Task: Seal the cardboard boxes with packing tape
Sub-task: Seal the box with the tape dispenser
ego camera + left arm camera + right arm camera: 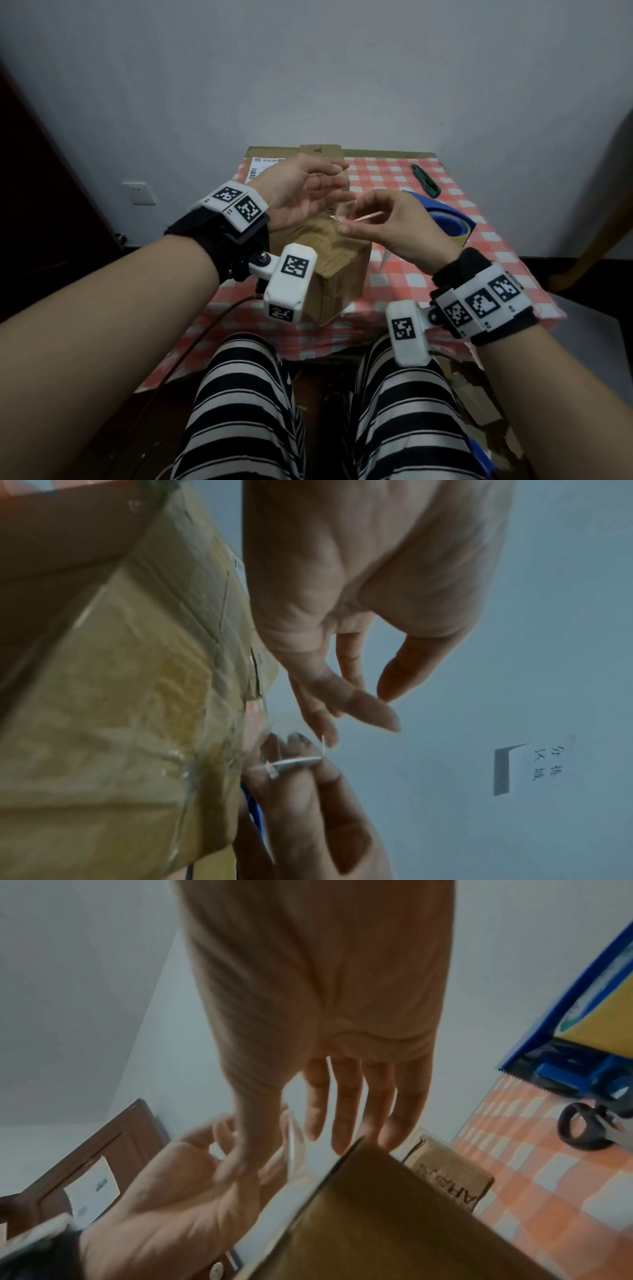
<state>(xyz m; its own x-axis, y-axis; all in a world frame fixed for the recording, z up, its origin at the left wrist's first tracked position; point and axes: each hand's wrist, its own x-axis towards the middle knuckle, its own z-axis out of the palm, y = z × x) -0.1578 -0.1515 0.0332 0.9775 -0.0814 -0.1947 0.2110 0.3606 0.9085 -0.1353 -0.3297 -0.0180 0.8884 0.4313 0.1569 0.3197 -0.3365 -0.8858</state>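
Note:
A small cardboard box (339,270), its top glossy with clear tape, stands on the checked tablecloth in front of me. Both hands hover just above its far corner. My right hand (347,222) pinches a short strip of clear tape (359,217) between thumb and fingers; the left wrist view shows the tape strip (294,764) crumpled at those fingertips. My left hand (337,181) is held palm-in with relaxed fingers, and one fingertip (323,731) touches the strip's edge. The blue tape dispenser (442,219) lies on the table behind my right hand.
A second brown box (322,154) and a flat parcel with a shipping label (263,168) sit at the table's far edge. A green utility knife (424,180) lies at the back right. Scissors (582,1131) lie near the dispenser. A cable (205,329) hangs off the front.

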